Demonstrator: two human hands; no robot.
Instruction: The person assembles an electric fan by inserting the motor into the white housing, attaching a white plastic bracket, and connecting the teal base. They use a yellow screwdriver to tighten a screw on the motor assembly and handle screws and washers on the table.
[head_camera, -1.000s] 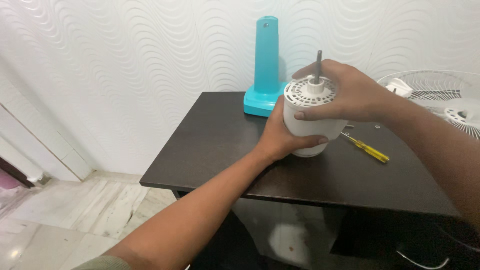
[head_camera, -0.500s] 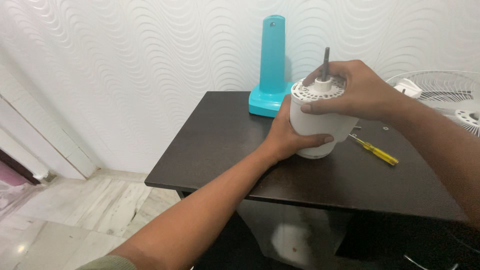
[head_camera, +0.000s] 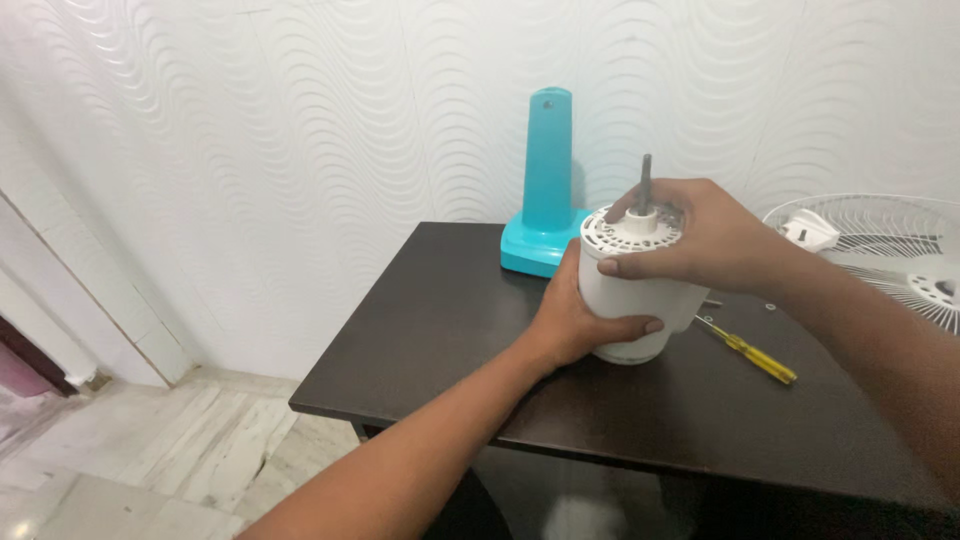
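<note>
Dark table (head_camera: 450, 330) | white motor housing (head_camera: 630, 300) clasped between left hand (head_camera: 572, 318), right hand (head_camera: 700, 240)

A dark brown surface (head_camera: 450, 330) stands against a white wall (head_camera: 250, 150) with a raised wavy pattern. Taking the surface as landmark: at its back edge, close to the wall, a turquoise stand (head_camera: 546, 190) rises upright from a flat square foot. Toward its right side lies a yellow-handled screwdriver (head_camera: 752, 353), with a small screw (head_camera: 768, 306) just behind it. Beyond its right edge sits a white wire fan guard (head_camera: 880, 250). Below its left side spreads a pale marble floor (head_camera: 150, 460).
</note>
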